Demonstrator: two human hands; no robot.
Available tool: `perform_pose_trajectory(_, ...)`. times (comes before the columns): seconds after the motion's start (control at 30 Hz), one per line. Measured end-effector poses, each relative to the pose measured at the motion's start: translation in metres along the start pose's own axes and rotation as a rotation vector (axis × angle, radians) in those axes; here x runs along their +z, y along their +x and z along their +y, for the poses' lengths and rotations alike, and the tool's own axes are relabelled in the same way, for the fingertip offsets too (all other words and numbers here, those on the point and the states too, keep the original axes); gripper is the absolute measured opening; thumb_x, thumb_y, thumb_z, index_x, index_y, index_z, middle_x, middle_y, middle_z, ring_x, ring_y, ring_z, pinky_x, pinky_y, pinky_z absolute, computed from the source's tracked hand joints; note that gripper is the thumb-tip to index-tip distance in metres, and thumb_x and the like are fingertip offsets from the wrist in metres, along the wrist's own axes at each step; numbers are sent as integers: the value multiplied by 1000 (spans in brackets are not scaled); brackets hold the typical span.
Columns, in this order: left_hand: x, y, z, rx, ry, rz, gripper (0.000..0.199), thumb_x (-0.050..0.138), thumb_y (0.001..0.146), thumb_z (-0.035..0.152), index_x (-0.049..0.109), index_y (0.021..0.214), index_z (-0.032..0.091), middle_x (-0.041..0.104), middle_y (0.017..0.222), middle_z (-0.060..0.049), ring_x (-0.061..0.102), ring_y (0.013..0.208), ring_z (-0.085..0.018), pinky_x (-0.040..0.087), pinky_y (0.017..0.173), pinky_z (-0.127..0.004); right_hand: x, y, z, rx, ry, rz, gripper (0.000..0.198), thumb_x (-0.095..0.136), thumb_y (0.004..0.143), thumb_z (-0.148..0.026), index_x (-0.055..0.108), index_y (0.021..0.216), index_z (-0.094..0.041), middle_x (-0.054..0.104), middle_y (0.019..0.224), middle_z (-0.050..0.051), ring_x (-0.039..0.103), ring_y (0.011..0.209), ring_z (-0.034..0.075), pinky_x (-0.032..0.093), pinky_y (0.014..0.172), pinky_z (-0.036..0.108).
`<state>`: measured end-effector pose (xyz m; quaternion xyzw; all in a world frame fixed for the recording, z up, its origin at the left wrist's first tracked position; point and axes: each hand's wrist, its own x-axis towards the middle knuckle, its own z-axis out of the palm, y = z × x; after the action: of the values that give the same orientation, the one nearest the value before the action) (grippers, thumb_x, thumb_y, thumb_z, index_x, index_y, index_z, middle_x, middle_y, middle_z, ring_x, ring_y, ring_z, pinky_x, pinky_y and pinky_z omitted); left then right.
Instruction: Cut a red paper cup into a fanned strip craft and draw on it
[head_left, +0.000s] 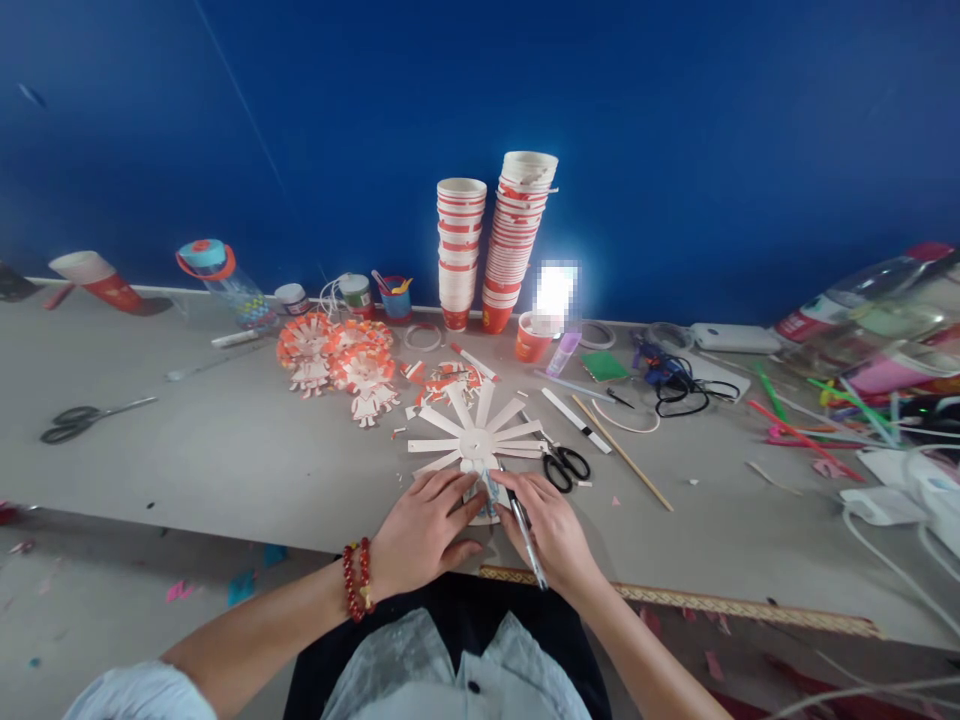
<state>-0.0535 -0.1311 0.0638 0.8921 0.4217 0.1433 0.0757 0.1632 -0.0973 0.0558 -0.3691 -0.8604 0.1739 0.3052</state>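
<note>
A white paper cup cut into splayed strips (475, 442) lies flat on the table in front of me, its strips fanned out from a round middle. Against its near side rests a small white paper piece with blue markings (491, 492), partly hidden by my fingers. My left hand (426, 525) lies over the left side of that piece, fingers stretched out and pressing down. On the right, my right hand (553, 528) grips a pen (527, 538), its tip close to the marked paper. Black-handled scissors (564, 466) lie just beyond the right hand.
Orange-and-white paper figures (364, 372) sit left of several paper scraps (450, 385). Two tall paper cup stacks (459, 260) stand by the blue wall near a bright light (556, 295). A wooden stick (622, 452) lies right; other scissors (86, 418) lie far left.
</note>
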Motion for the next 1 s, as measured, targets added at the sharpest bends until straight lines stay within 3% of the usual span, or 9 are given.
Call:
perform_pose_trajectory(0.63,3,-3,0,-56,19,-10,52,54,91,46,50,137,22,38,145,-16,41,129,-32,40,105,-48,2,-3,4,-17,12,-27,39,51,93,-13,51,130,-23,66,114,10,61,102,26,52,88,42)
perform_pose_trajectory(1.0,0,-1,0,-39,11,-17,52,52,92,47,49,137,22,42,142,-14,42,126,-31,40,104,-48,3,-3,5,-8,11,-31,38,51,93,-13,51,130,-23,66,110,9,60,99,27,51,87,42)
